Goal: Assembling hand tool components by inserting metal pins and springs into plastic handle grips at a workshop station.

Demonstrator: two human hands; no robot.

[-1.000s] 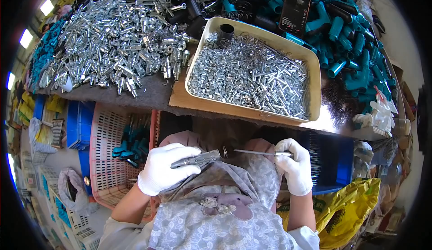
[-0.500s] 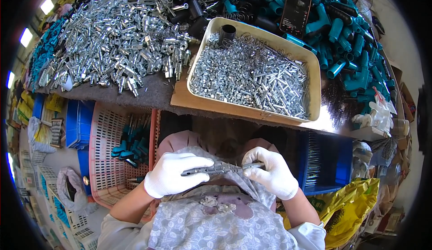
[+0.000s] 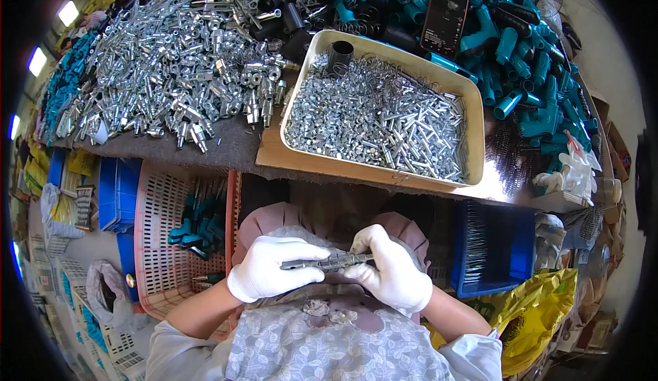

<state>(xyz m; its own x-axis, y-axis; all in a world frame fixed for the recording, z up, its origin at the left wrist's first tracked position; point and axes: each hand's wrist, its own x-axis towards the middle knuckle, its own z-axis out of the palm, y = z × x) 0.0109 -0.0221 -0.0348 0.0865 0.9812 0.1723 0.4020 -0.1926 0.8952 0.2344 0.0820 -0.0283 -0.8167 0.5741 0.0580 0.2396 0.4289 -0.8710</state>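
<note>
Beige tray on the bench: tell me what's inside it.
The beige tray holds a heap of small silvery metal pins and a short black tube in its far corner. The pins hide the tray's floor.

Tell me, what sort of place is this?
Probably a small assembly workshop. The bench holds a heap of metal fittings, a tray of small silver parts and a pile of teal plastic handles. Both gloved hands, left hand and right hand, grip a metal piece.

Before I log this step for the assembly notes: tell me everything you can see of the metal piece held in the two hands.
The metal piece is a slim, grey, rod-like part, seemingly steel, lying roughly level over the lap. The gloved left hand pinches its left end; the gloved right hand wraps its right end. Finer details are too small to tell.
</note>
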